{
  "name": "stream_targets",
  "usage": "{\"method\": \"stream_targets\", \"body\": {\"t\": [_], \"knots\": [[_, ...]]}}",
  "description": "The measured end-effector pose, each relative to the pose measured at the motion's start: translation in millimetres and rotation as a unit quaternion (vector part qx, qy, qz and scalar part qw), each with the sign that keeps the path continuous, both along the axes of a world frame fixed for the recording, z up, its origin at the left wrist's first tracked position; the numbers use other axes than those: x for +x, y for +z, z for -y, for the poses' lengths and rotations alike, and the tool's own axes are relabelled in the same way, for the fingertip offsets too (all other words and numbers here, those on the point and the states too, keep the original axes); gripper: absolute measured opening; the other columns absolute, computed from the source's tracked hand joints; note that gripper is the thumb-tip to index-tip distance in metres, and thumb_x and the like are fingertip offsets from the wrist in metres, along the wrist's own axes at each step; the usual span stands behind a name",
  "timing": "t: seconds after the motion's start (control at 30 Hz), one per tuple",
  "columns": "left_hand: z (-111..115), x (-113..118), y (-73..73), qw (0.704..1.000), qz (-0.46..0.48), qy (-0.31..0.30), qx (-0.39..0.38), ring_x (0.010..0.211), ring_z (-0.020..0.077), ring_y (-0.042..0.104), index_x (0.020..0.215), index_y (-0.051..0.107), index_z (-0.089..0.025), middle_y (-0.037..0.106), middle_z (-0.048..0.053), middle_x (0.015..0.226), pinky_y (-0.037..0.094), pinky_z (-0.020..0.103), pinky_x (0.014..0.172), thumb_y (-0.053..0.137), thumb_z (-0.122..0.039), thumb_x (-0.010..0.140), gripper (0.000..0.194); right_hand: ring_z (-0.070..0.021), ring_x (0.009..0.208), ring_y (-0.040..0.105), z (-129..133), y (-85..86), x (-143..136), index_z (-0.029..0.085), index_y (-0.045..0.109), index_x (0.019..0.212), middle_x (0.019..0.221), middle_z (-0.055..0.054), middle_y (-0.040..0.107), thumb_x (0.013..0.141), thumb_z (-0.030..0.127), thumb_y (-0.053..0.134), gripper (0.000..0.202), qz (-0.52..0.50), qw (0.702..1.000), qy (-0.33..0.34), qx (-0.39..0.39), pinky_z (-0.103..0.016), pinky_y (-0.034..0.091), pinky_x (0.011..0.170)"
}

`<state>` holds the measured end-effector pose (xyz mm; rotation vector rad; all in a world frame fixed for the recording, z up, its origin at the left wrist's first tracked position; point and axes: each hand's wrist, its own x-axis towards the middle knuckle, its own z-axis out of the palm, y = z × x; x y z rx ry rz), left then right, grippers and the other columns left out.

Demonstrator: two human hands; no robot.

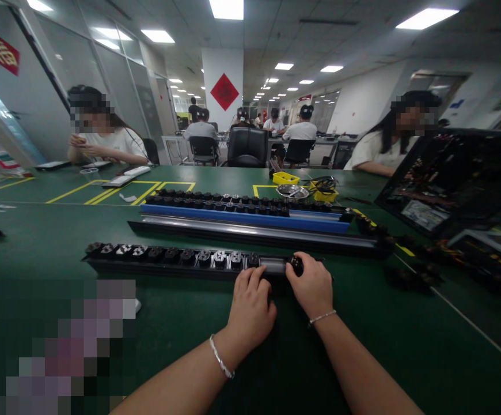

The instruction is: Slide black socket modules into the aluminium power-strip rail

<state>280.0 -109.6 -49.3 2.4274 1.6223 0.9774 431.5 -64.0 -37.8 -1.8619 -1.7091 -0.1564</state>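
A long black metal channel (147, 269) lies crosswise in front of me on the green table. Black socket modules (187, 256) sit side by side along it, from its left end to past the middle. Right of them, a stretch of bare channel floor shows between my hands. My left hand (253, 305) lays its fingertips on the channel's near edge by the last module, thumb apart and holding nothing. Closer to the right end, my right hand (313, 282) pinches a black socket module (296, 264) at the channel; whether it is seated is hidden.
Behind lie another black channel (250, 231) and a blue-edged channel (242, 218) with socket rows. Loose dark parts (412, 276) and an open black case (458, 178) are at right. A metal bowl (292, 192) and yellow bins (285, 178) stand farther back. Co-workers sit across the table.
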Motion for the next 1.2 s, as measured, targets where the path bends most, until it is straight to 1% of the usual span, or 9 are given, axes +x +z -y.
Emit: {"method": "stream_targets", "body": {"t": [0.33, 0.53, 0.63, 0.7, 0.77, 0.83, 0.93, 1.1, 1.2], "knots": [[0.4, -0.3, 1.0, 1.0, -0.015, -0.002, 0.005, 0.121, 0.0272, 0.036, 0.082, 0.054, -0.02, 0.047, 0.007, 0.13, 0.03, 0.052, 0.104, 0.053, -0.01, 0.069, 0.017, -0.02, 0.088, 0.059, -0.3, 0.6, 2.0, 0.018, 0.059, 0.101, 0.097, -0.006, 0.066, 0.078, 0.031, 0.051, 0.028, -0.039, 0.999, 0.019, 0.015, -0.031, 0.038, 0.08], [-1.1, -1.1, -0.1, 0.999, -0.032, -0.004, 0.011, 0.121, 0.0279, 0.036, 0.081, 0.055, -0.02, 0.048, 0.007, 0.129, 0.03, 0.052, 0.104, 0.052, -0.01, 0.07, 0.016, -0.0198, 0.079, 0.058, 1.2, 3.2, 5.4, 0.019, 0.06, 0.1, 0.086, -0.005, 0.066, 0.078, 0.031, 0.05, 0.027, -0.021, 1.0, -0.001, 0.003, -0.032, 0.038, 0.076], [-2.0, -1.5, -1.5, 0.999, -0.04, -0.004, 0.017, 0.121, 0.0285, 0.036, 0.081, 0.056, -0.02, 0.048, 0.008, 0.129, 0.03, 0.052, 0.104, 0.052, -0.011, 0.071, 0.014, -0.0232, 0.094, 0.054, 1.6, 3.3, 8.1, 0.022, 0.061, 0.098, 0.098, -0.006, 0.065, 0.075, 0.032, 0.054, 0.026, -0.003, 1.0, -0.004, 0.014, -0.036, 0.036, 0.083], [-2.2, -1.7, -2.3, 0.999, -0.044, -0.004, 0.019, 0.121, 0.0284, 0.036, 0.081, 0.056, -0.02, 0.048, 0.008, 0.129, 0.03, 0.052, 0.104, 0.051, -0.011, 0.071, 0.014, -0.0262, 0.108, 0.047, 1.6, 2.5, 10.0, 0.023, 0.062, 0.097, 0.112, -0.007, 0.061, 0.074, 0.034, 0.055, 0.026, 0.014, 1.0, -0.008, 0.026, -0.041, 0.032, 0.091], [-2.4, -1.7, -2.8, 0.999, -0.048, -0.005, 0.023, 0.121, 0.0286, 0.037, 0.081, 0.056, -0.02, 0.049, 0.008, 0.129, 0.03, 0.052, 0.104, 0.051, -0.011, 0.071, 0.014, -0.0284, 0.116, 0.042, 1.5, 1.3, 12.1, 0.024, 0.062, 0.098, 0.12, -0.008, 0.057, 0.075, 0.036, 0.056, 0.027, 0.028, 0.999, -0.014, 0.024, -0.046, 0.028, 0.096], [-2.7, -1.7, -3.2, 0.998, -0.05, -0.003, 0.029, 0.121, 0.0287, 0.037, 0.08, 0.056, -0.02, 0.05, 0.008, 0.128, 0.03, 0.052, 0.103, 0.051, -0.011, 0.071, 0.013, -0.0294, 0.118, 0.041, 1.2, -0.1, 14.4, 0.024, 0.062, 0.098, 0.12, -0.008, 0.057, 0.076, 0.039, 0.055, 0.028, 0.032, 0.999, -0.016, 0.01, -0.048, 0.027, 0.097], [-3.2, -1.7, -3.7, 0.998, -0.047, -0.003, 0.037, 0.119, 0.0281, 0.039, 0.079, 0.056, -0.02, 0.051, 0.008, 0.127, 0.032, 0.052, 0.102, 0.051, -0.01, 0.071, 0.014, -0.0282, 0.116, 0.043, 0.5, -1.6, 17.3, 0.024, 0.063, 0.099, 0.116, -0.008, 0.06, 0.077, 0.042, 0.054, 0.03, 0.032, 0.999, -0.001, 0.003, -0.047, 0.029, 0.095], [-4.5, -2.8, -5.7, 0.998, -0.052, -0.004, 0.047, 0.119, 0.0286, 0.039, 0.079, 0.057, -0.021, 0.051, 0.008, 0.127, 0.033, 0.053, 0.101, 0.051, -0.012, 0.071, 0.013, -0.0257, 0.114, 0.045, 0.0, -3.3, 17.9, 0.025, 0.061, 0.107, 0.112, -0.006, 0.062, 0.077, 0.039, 0.054, 0.034, 0.022, 0.999, 0.005, 0.024, -0.043, 0.031, 0.095], [-5.6, -4.0, -7.6, 0.997, -0.051, -0.009, 0.053, 0.118, 0.0281, 0.04, 0.08, 0.057, -0.021, 0.051, 0.007, 0.127, 0.033, 0.052, 0.101, 0.051, -0.013, 0.072, 0.013, -0.0253, 0.114, 0.046, 0.0, -3.9, 18.1, 0.025, 0.062, 0.106, 0.112, -0.006, 0.063, 0.077, 0.038, 0.054, 0.033, 0.013, 0.999, 0.015, 0.027, -0.042, 0.031, 0.096]]}}
